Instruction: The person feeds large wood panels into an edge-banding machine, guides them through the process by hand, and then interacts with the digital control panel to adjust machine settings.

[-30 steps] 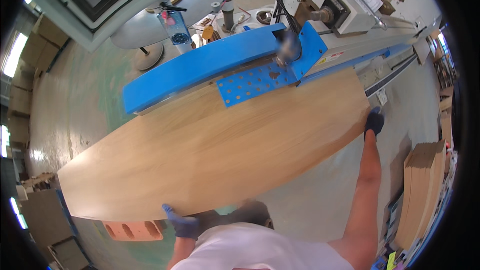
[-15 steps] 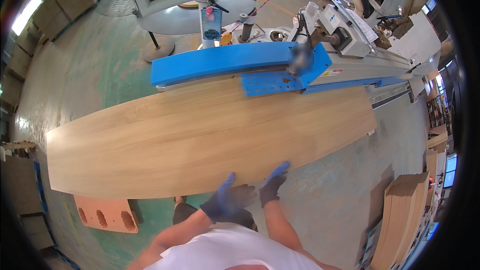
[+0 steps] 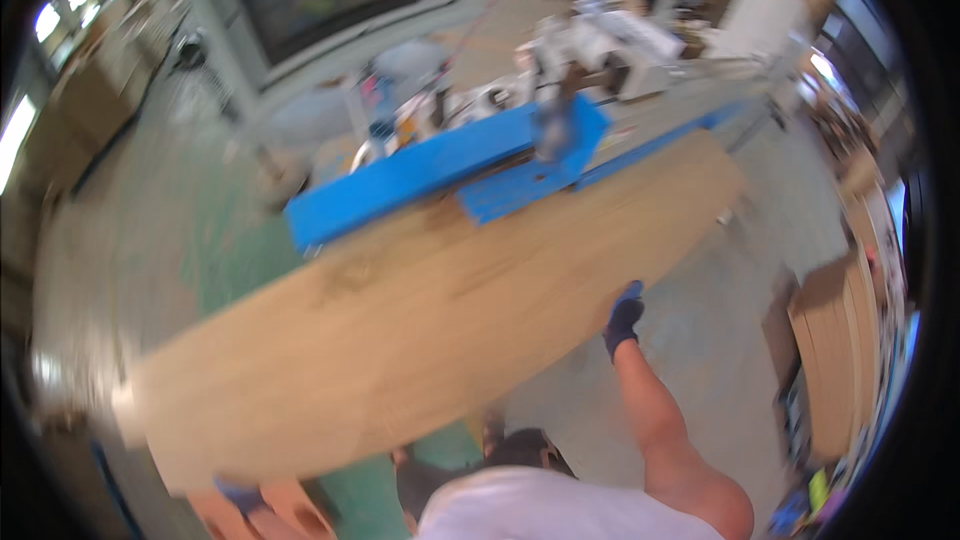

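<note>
Your big wooden panel [image 3: 420, 320] runs right across the middle of the frame, lower left up to upper right, its far long edge tucked against the blue machine arm [image 3: 440, 170] above centre. Your right hand [image 3: 623, 318], in a dark blue glove, is at the panel's near edge right of centre, fingers curled onto that edge and gripping it. Your left hand [image 3: 240, 493] shows as a blue glove at the lower left, right at the panel's near edge; the picture is smeared there, so I cannot tell whether it is closed on the wood. A stack of wooden boards [image 3: 835, 360] stands at the right of the frame. The machine cabinet with a dark window [image 3: 320, 0] fills the upper left, beyond the green floor [image 3: 230, 230].
</note>
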`<action>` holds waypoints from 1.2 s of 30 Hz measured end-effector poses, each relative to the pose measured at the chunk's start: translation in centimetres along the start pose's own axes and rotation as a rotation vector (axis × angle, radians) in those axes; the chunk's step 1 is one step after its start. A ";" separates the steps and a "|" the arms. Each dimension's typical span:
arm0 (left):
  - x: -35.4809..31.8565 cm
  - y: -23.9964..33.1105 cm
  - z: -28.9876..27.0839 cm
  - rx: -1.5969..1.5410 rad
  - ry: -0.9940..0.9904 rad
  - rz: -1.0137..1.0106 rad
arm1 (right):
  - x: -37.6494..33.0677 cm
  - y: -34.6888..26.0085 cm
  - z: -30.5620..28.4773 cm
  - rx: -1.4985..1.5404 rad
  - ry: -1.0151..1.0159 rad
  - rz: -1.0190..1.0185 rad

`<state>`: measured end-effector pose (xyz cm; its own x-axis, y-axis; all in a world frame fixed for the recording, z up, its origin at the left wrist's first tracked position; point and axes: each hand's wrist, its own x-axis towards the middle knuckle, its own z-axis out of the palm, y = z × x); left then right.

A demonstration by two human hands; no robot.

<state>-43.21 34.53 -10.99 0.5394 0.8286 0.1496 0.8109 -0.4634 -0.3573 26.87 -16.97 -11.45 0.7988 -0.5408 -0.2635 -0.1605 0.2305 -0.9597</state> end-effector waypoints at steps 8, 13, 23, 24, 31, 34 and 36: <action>7.8 19.9 -8.5 -2.236 -0.064 -1.060 | 7.4 -5.2 -0.5 -0.603 0.283 -0.224; 7.2 26.0 -11.7 -2.458 -0.249 -1.085 | 12.0 -3.5 -3.0 -0.833 0.210 -0.525; 1.8 32.3 -16.1 -2.798 -0.535 -1.104 | 3.8 -2.9 -0.6 -0.718 0.242 -0.420; 1.0 33.2 -16.7 -2.817 -0.586 -1.098 | 3.9 -2.1 -1.0 -0.771 0.242 -0.535; -4.1 36.3 -18.3 -3.006 -0.843 -1.082 | -1.4 -1.5 -0.3 -0.671 0.189 -0.394; -4.7 38.2 -18.7 -3.076 -0.960 -1.041 | -2.9 0.3 0.3 -0.594 0.300 -0.500; -4.4 40.1 -19.2 -2.949 -0.892 -0.966 | -4.6 0.2 -0.2 -0.684 0.091 -0.247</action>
<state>-8.72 6.29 -8.32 0.6722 0.4724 -0.5701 -0.4818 0.8638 0.1476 23.03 -14.57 -10.41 0.8121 -0.5835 -0.0096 -0.3313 -0.4474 -0.8307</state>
